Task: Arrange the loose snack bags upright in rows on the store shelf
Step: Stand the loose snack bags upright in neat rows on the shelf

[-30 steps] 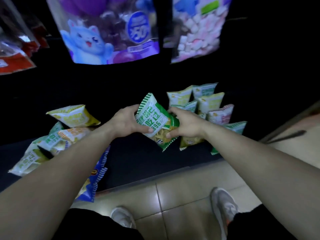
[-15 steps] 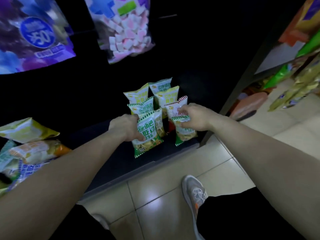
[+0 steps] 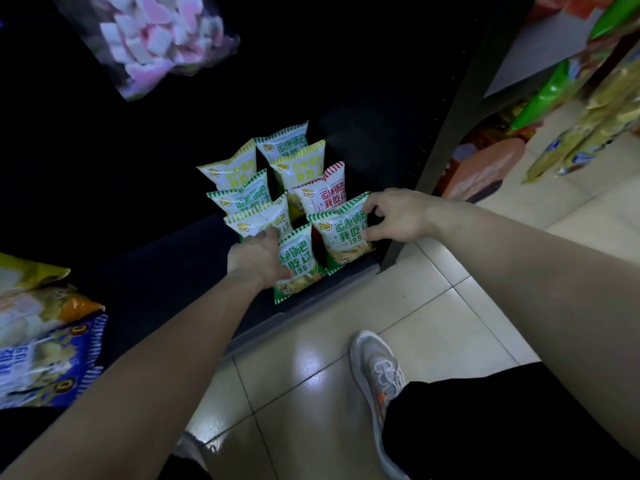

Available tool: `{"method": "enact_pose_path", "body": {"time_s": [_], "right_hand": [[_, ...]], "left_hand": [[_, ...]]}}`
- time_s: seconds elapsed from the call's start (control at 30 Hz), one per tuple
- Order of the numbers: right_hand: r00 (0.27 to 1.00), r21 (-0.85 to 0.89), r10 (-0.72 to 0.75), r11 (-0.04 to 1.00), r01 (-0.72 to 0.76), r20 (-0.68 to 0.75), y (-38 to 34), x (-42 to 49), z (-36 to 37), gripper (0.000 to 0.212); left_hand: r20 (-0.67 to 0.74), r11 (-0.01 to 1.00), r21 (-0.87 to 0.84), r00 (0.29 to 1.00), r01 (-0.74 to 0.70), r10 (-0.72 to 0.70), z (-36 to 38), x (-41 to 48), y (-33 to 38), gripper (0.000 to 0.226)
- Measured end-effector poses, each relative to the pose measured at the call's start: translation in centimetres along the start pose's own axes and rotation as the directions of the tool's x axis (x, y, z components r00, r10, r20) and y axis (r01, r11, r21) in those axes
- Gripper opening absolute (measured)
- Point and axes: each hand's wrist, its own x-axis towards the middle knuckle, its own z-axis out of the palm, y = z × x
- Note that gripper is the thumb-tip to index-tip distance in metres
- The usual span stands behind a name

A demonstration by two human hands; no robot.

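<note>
Several small white snack bags with green, yellow or red striped tops stand upright in two rows at the right end of the dark bottom shelf (image 3: pixel 180 268). My left hand (image 3: pixel 258 259) grips the front green bag (image 3: pixel 299 263) of the left row, standing at the shelf edge. My right hand (image 3: pixel 398 214) pinches the top right corner of the front green bag (image 3: pixel 341 233) of the right row. Behind it stands a red-topped bag (image 3: pixel 320 192). Loose bags (image 3: pixel 38 327) lie in a heap at the shelf's left end.
A marshmallow bag (image 3: pixel 152 39) hangs above the shelf. A dark upright post (image 3: pixel 446 140) bounds the shelf on the right, with more goods (image 3: pixel 571 109) on the neighbouring rack. My shoe (image 3: pixel 379 372) stands on the tiled floor (image 3: pixel 311 393) just in front of the shelf edge.
My view has swung right. The green bag went from both hands in mid-air to standing at the left row's front under my left hand; my right hand moved to the right row's front bag.
</note>
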Motion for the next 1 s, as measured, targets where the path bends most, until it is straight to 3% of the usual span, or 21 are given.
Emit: {"method": "enact_pose_path", "body": {"time_s": [0.27,0.57,0.8,1.0], "right_hand": [[0.999,-0.046,-0.023,0.999,0.024,0.026,-0.8,0.8,0.0,0.065],[0.999,-0.093,-0.048,0.994,0.048,0.004,-4.7,0.8,-0.7,0.072],[0.992,-0.058,-0.118,0.992,0.115,-0.039,-12.0,1.1,-0.5,0.076],[0.946,-0.045,-0.319,0.947,0.317,-0.049,-22.4,1.3,1.9,0.073]], "left_hand": [[-0.066,0.998,0.068,0.998,0.013,-0.008,0.8,-0.2,1.1,0.09],[-0.064,0.998,-0.038,0.997,0.048,-0.051,-3.3,-2.1,-1.2,0.099],[-0.088,0.996,-0.041,0.993,0.08,-0.083,-7.5,-8.2,-9.4,0.09],[-0.093,0.978,-0.086,0.975,0.192,-0.2,-8.1,-16.7,-19.8,0.084]]}}
